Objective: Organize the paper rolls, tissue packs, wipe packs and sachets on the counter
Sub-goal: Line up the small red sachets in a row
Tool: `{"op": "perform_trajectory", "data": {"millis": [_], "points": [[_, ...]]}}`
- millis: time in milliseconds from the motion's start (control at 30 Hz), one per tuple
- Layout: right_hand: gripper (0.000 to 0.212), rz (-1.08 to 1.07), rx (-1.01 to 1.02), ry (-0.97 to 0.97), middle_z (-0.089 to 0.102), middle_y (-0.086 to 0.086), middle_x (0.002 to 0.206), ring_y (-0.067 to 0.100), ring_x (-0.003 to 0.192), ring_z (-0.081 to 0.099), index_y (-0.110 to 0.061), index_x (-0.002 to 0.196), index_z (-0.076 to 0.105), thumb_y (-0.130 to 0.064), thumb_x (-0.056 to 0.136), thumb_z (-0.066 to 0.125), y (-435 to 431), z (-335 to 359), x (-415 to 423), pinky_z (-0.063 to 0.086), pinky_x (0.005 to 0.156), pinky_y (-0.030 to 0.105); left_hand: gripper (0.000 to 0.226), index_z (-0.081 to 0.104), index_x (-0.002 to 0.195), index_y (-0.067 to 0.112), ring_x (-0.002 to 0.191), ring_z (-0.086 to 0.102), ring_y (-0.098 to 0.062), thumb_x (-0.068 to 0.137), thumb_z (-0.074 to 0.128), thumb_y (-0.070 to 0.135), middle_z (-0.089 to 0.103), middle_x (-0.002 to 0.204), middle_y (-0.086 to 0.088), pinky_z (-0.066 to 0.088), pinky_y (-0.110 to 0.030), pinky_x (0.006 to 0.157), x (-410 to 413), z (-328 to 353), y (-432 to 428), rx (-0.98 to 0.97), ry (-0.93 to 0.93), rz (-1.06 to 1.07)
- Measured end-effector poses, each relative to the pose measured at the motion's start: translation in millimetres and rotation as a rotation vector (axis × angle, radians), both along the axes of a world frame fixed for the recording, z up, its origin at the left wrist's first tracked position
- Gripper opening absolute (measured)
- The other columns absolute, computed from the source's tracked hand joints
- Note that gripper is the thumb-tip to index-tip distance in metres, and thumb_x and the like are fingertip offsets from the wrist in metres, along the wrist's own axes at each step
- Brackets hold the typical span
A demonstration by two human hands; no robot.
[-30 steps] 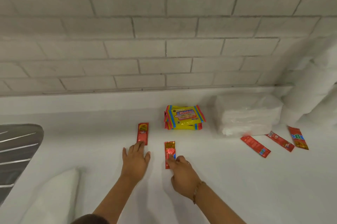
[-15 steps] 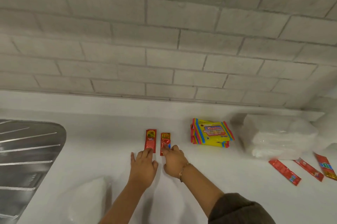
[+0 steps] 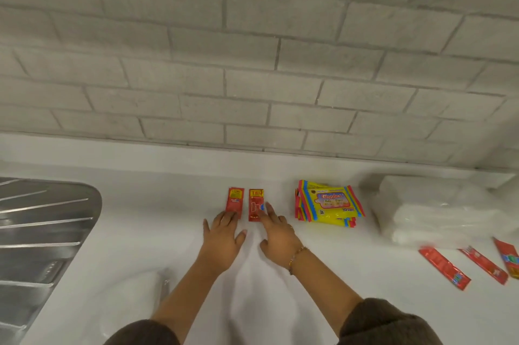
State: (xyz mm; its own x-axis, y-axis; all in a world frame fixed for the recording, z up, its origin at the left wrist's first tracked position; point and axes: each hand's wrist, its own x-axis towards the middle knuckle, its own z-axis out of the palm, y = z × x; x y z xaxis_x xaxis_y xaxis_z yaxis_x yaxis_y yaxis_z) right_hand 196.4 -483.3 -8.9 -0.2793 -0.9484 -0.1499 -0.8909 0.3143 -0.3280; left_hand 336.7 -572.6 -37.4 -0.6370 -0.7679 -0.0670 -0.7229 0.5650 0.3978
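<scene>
Two red sachets lie side by side on the white counter (image 3: pixel 280 302): the left sachet (image 3: pixel 234 201) and the right sachet (image 3: pixel 255 203). My left hand (image 3: pixel 223 238) lies flat, fingertips on the left sachet's lower end. My right hand (image 3: pixel 278 235) is flat too, fingers resting on the right sachet. A stack of yellow wipe packs (image 3: pixel 328 204) sits to the right, then white tissue packs (image 3: pixel 432 210). Three more red sachets (image 3: pixel 443 267) lie at the far right.
A steel sink drainboard (image 3: pixel 42 232) fills the left side. A white soft pack (image 3: pixel 132 297) lies near the front edge under my left arm. A grey brick wall (image 3: pixel 252 64) backs the counter.
My right hand slid the second sachet up and left until it lies beside the first. The view shifted left, so the paper rolls at the right dropped out of sight.
</scene>
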Motion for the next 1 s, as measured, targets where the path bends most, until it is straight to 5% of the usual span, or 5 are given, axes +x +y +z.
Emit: {"op": "perform_trajectory", "data": {"millis": [133, 367, 600, 767, 1000], "points": [[0.053, -0.063, -0.143, -0.011, 0.044, 0.0, 0.138, 0.021, 0.126, 0.038, -0.021, 0.135, 0.043, -0.014, 0.082, 0.048, 71.0, -7.0, -14.4, 0.028, 0.105, 0.029, 0.049, 0.033, 0.143, 0.023, 0.143, 0.019, -0.016, 0.096, 0.037, 0.038, 0.031, 0.152, 0.004, 0.009, -0.044, 0.119, -2.2, 14.8, 30.3, 0.023, 0.119, -0.013], [0.033, -0.455, -0.205, 0.041, 0.059, 0.002, 0.116, 0.025, 0.113, 0.05, -0.018, 0.111, 0.062, -0.009, 0.08, 0.058, 214.4, -6.0, -92.5, 0.036, 0.095, 0.032, 0.04, 0.049, 0.133, 0.022, 0.135, 0.028, -0.012, 0.094, 0.048, 0.027, 0.042, 0.143, 0.005, 0.021, -0.023, 0.111, -53.6, 31.9, 120.1, 0.153, 0.293, -0.219], [0.041, -0.708, -0.144, 0.1, 0.049, 0.007, 0.134, 0.026, 0.125, 0.042, -0.016, 0.126, 0.053, -0.015, 0.085, 0.057, 298.1, 7.0, -186.8, 0.035, 0.105, 0.038, 0.038, 0.051, 0.131, 0.028, 0.137, 0.027, -0.008, 0.093, 0.048, 0.028, 0.038, 0.146, 0.009, 0.027, -0.027, 0.113, -161.6, 40.2, 210.2, 0.237, 0.235, -0.459], [0.052, -0.765, -0.036, 0.083, 0.029, 0.007, 0.152, 0.027, 0.143, 0.021, -0.014, 0.139, 0.036, -0.011, 0.089, 0.05, 331.7, 10.2, -258.0, 0.014, 0.118, 0.048, 0.044, 0.047, 0.135, 0.027, 0.138, 0.03, -0.017, 0.091, 0.05, 0.028, 0.024, 0.154, 0.004, 0.03, -0.033, 0.113, -250.7, 47.7, 275.1, 0.289, 0.128, -0.586], [0.057, -0.727, 0.173, 0.134, 0.006, 0.005, 0.159, 0.034, 0.146, 0.0, -0.027, 0.145, 0.024, -0.024, 0.092, 0.045, 350.4, 7.5, -327.5, 0.0, 0.114, 0.06, 0.063, 0.023, 0.147, 0.02, 0.145, 0.012, -0.027, 0.09, 0.05, 0.022, 0.011, 0.158, -0.006, 0.007, -0.052, 0.118, -321.1, 41.6, 308.2, 0.181, -0.178, -0.691]]}}
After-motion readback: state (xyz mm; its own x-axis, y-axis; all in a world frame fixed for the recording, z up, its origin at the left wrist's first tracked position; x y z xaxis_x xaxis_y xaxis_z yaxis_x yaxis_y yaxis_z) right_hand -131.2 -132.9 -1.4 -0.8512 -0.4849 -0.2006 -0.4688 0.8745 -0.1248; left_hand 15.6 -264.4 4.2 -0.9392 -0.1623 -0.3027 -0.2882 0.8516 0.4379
